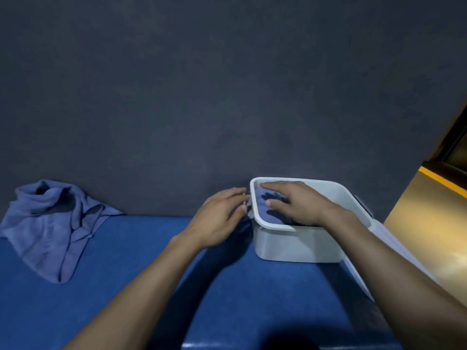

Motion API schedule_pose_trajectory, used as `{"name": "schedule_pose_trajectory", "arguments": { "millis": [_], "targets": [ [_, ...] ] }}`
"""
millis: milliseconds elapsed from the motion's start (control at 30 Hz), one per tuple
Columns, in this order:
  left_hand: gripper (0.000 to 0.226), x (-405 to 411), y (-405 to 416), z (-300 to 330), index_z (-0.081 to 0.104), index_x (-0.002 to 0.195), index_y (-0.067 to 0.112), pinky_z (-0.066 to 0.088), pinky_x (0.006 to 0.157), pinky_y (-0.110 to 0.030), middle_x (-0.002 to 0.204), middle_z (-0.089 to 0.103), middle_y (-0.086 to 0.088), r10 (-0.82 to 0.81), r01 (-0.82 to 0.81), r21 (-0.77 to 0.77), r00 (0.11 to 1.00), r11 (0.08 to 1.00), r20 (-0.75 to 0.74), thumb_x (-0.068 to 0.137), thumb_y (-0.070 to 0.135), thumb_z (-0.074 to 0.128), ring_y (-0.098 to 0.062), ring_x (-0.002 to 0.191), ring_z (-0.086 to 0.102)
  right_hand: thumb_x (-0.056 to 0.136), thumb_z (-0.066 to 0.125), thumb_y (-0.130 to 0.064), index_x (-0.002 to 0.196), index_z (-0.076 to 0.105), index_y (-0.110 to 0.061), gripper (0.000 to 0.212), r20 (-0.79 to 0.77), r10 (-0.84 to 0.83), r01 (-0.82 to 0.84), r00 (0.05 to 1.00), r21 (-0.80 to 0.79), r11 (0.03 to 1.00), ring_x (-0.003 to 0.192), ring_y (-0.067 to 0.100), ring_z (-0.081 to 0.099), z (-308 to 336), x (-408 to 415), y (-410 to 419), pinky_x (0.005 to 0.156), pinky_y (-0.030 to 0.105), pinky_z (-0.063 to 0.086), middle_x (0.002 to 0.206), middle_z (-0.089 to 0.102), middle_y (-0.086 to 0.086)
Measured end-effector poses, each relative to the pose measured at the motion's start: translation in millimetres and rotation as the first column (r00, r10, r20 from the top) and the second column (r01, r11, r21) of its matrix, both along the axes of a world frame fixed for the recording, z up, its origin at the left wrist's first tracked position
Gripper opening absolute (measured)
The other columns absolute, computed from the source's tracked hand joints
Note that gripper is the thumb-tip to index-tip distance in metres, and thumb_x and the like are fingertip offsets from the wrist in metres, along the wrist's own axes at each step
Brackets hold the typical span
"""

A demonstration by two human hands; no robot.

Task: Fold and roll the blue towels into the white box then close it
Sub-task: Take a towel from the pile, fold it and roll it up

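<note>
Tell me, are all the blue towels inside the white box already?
No, one blue towel lies crumpled on the blue surface far left of the white box.

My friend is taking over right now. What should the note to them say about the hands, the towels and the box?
Right hand: flat, fingers straight, pressing on the blue towel inside the white box.
Left hand: open, fingers at the box's left rim, steadying it.
Second blue towel: crumpled at the far left of the blue table, against the wall.
Lid: white, lying at the box's right side, partly hidden by the right arm.
Done: one towel is in the box.
Left: fold and roll the crumpled towel, put it in, close the box.
</note>
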State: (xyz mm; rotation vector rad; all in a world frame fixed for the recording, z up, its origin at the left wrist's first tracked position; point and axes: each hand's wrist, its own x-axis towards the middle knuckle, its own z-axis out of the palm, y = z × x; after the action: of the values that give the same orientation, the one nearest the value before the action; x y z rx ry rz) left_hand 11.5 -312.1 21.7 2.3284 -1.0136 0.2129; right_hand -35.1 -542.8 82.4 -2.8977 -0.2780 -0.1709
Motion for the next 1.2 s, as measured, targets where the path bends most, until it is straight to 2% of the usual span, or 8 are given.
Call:
{"name": "schedule_pose_trajectory", "arguments": {
  "millis": [200, 367, 500, 567, 767, 833, 967, 1200],
  "targets": [
    [0.039, 7, 115, -24, 0.061, 0.133, 0.023, 0.047, 0.1, -0.039, 0.138, 0.058, 0.003, 0.42, -0.381, 0.304, 0.904, 0.873, -0.072, 0.099, 0.041, 0.057, -0.025, 0.127, 0.055, 0.104, 0.05, -0.039, 0.152, 0.044, -0.025, 0.05, 0.07, 0.244, -0.251, 0.967, 0.122, 0.96, 0.146, 0.007, 0.033, -26, -6, 121, 0.109, 0.004, 0.013, 0.156, 0.043, -0.008],
    [0.036, -8, 227, -59, 0.06, 0.127, 0.029, 0.049, 0.093, -0.04, 0.134, 0.056, 0.0, 0.709, -0.654, 0.406, 0.705, 0.639, 0.019, 0.095, 0.045, 0.058, -0.027, 0.123, 0.054, 0.105, 0.047, -0.043, 0.152, 0.043, -0.027, 0.051, -0.002, 0.387, -0.375, 0.922, 0.236, 0.896, 0.147, 0.003, 0.03, -75, -4, 204, 0.116, 0.014, 0.018, 0.157, 0.041, -0.012],
    [0.053, -19, 299, -74, 0.055, 0.126, 0.03, 0.046, 0.093, -0.044, 0.133, 0.05, 0.001, 0.819, -0.739, 0.415, 0.573, 0.53, -0.025, 0.084, 0.06, 0.069, -0.031, 0.123, 0.048, 0.104, 0.046, -0.047, 0.151, 0.044, -0.029, 0.051, -0.062, 0.438, -0.405, 0.897, 0.286, 0.869, 0.145, 0.0, 0.032, -117, -5, 240, 0.116, 0.014, 0.021, 0.156, 0.042, -0.014],
    [0.041, -16, 320, -83, 0.057, 0.11, 0.033, 0.046, 0.087, -0.042, 0.125, 0.051, 0.001, 0.825, -0.738, 0.421, 0.563, 0.528, -0.049, 0.083, 0.063, 0.068, -0.031, 0.116, 0.051, 0.103, 0.045, -0.05, 0.151, 0.043, -0.03, 0.052, -0.095, 0.45, -0.405, 0.888, 0.302, 0.863, 0.143, -0.002, 0.035, -132, -5, 249, 0.116, 0.014, 0.023, 0.156, 0.041, -0.017],
    [0.021, -4, 322, -91, 0.05, 0.083, 0.014, 0.043, 0.069, -0.036, 0.1, 0.062, -0.009, 0.884, -0.824, 0.364, 0.467, 0.434, 0.004, 0.094, 0.032, 0.052, -0.033, 0.092, 0.057, 0.101, 0.043, -0.056, 0.151, 0.041, -0.031, 0.056, -0.123, 0.452, -0.402, 0.884, 0.294, 0.867, 0.138, -0.002, 0.04, -147, 2, 259, 0.113, 0.015, 0.028, 0.154, 0.042, -0.017],
    [0.023, -3, 317, -82, 0.047, 0.078, 0.012, 0.04, 0.059, -0.035, 0.084, 0.062, -0.007, 0.866, -0.848, 0.173, 0.494, 0.501, -0.084, 0.091, 0.031, 0.051, -0.03, 0.076, 0.057, 0.101, 0.044, -0.056, 0.15, 0.042, -0.03, 0.055, -0.113, 0.435, -0.385, 0.893, 0.306, 0.871, 0.135, -0.002, 0.043, -145, 2, 257, 0.112, 0.017, 0.032, 0.151, 0.046, -0.017],
    [0.028, -22, 289, -47, 0.041, 0.073, 0.003, 0.032, 0.052, -0.023, 0.06, 0.046, 0.004, 0.655, -0.69, -0.426, 0.712, 0.586, -0.252, 0.09, 0.024, 0.043, -0.011, 0.055, 0.038, 0.101, 0.051, -0.049, 0.144, 0.052, -0.027, 0.048, -0.062, 0.35, -0.295, 0.935, 0.411, 0.862, 0.125, -0.007, 0.051, -142, 4, 253, 0.104, 0.009, 0.035, 0.141, 0.055, -0.016],
    [0.026, -51, 255, -22, 0.034, 0.053, 0.028, 0.018, 0.06, -0.037, 0.057, 0.029, 0.007, 0.067, -0.432, -0.689, 0.87, 0.582, -0.489, 0.077, 0.022, 0.039, -0.011, 0.057, 0.023, 0.097, 0.062, -0.022, 0.097, 0.064, -0.024, 0.002, 0.236, 0.144, -0.267, 0.961, 0.651, 0.711, 0.091, 0.008, 0.064, -127, 0, 259, 0.077, 0.018, 0.048, 0.098, 0.065, -0.013]
  ]
}}
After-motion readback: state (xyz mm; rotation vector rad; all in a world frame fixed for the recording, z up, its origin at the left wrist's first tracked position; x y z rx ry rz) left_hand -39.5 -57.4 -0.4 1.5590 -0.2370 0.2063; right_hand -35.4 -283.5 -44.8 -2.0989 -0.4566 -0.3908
